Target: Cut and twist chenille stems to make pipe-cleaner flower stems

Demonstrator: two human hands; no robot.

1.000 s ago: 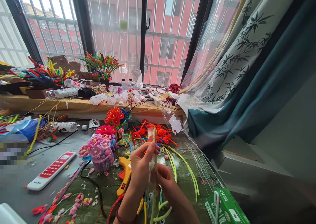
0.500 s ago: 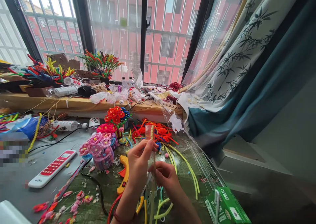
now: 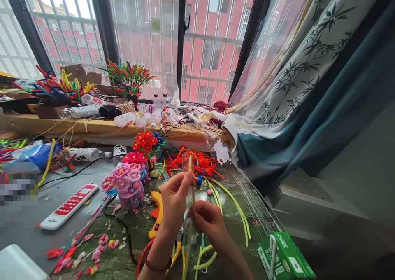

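Both hands are raised just above the near middle of the tabletop (image 3: 140, 230), working on one yellow-green chenille stem (image 3: 191, 177) that stands almost upright between them. The left hand (image 3: 174, 197) has thumb and forefinger pinched narrow on a slim clear sleeve (image 3: 186, 162) that lies against the stem's upper end. The right hand (image 3: 208, 220) is lower and slightly nearer, its fingers closed around the stem's shaft. The stem's lower end runs down out of view between the wrists.

The work seems to be lining up the stem and the sleeve. That likely goes best with a light left pinch, so the film is not crushed flat. The right hand would do well to grip close below the sleeve, since a fuzzy wire held far from its tip tends to buckle. Keeping the two in one straight line should stop the pile from snagging on the film.

An orange hot glue gun (image 3: 156, 214) lies just left of the left wrist, and a pink chenille flower pot (image 3: 128, 183) stands beyond it. Loose yellow-green stems (image 3: 236, 210) and a sheet of cellophane (image 3: 247, 187) lie to the right. A green carton (image 3: 285, 259) sits at the near right.
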